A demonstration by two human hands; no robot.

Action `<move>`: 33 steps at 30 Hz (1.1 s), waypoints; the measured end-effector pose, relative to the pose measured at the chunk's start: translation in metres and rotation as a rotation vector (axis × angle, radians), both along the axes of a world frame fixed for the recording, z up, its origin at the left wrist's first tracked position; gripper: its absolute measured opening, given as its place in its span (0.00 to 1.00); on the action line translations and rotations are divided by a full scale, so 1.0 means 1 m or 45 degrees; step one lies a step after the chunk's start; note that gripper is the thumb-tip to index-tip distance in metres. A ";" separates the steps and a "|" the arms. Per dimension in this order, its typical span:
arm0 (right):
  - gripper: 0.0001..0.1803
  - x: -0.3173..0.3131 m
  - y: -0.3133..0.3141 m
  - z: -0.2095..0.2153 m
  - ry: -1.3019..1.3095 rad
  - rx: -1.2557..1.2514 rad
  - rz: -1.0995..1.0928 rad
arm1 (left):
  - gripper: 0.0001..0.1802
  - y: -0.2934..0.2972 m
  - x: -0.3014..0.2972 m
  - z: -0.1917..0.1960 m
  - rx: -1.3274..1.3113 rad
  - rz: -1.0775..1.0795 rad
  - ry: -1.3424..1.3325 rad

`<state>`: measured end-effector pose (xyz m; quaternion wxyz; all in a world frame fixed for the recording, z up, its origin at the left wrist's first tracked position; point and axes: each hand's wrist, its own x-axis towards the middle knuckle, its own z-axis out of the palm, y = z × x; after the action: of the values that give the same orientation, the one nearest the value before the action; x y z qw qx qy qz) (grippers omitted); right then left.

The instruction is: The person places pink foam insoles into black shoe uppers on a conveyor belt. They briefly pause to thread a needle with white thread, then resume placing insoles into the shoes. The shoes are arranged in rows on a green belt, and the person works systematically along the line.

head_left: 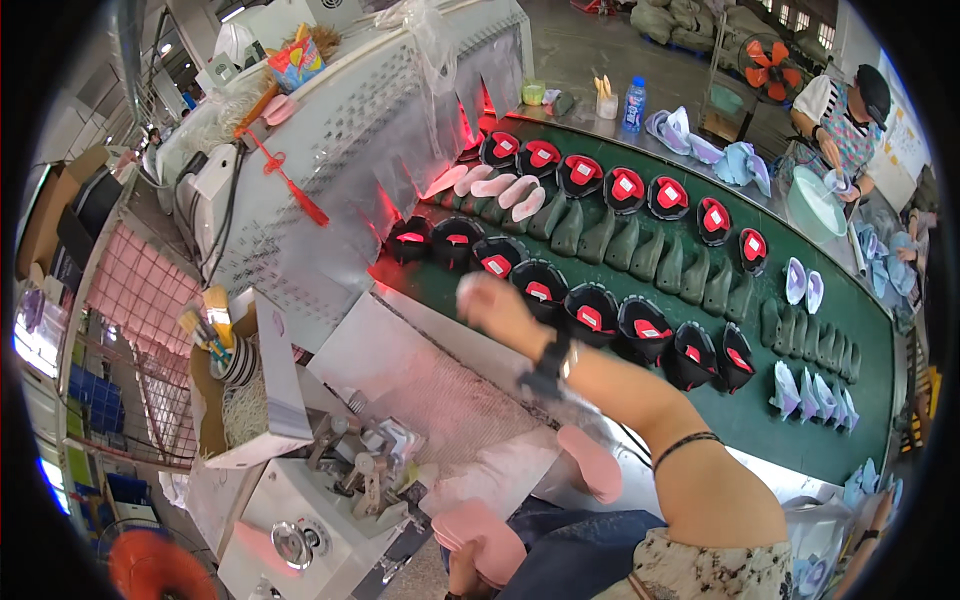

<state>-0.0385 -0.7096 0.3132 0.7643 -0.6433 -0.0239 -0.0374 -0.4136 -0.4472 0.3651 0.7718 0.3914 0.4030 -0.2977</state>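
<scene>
Low in the view, my left hand (463,572) grips a stack of pink insoles (482,535). My right hand (492,305) reaches across the near edge of the green table (640,375), beside a row of black shoe uppers with red linings (588,312). Motion smears its fingers, so whether it holds anything is unclear. A dark watch (548,368) is on that wrist. Another pink insole (592,465) lies by the metal edge, close to my lap. Several pink insoles (495,185) rest in the far row, near the red-lit opening of the machine.
Grey-green shoe lasts (600,238) line the table's middle, with more black uppers behind. Left stand the perforated machine housing (345,130), a small machine with a dial (295,545) and a box holding brushes (255,385). A co-worker (850,130) handles something over a basin (815,200).
</scene>
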 end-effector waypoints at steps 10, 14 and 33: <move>0.11 -0.311 0.069 0.106 0.529 -0.405 0.747 | 0.22 -0.020 -0.010 0.063 0.220 0.189 -0.285; 0.13 -0.264 0.079 0.049 0.351 -0.379 0.411 | 0.24 -0.010 -0.044 0.075 -0.232 0.257 -0.301; 0.18 -0.165 0.123 0.067 0.112 -0.835 0.214 | 0.30 -0.006 -0.081 0.058 0.179 -0.245 -0.473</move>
<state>-0.2031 -0.5869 0.3806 0.5175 -0.8516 -0.0548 0.0633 -0.4946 -0.4536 0.4230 0.7716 0.5292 0.2344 -0.2639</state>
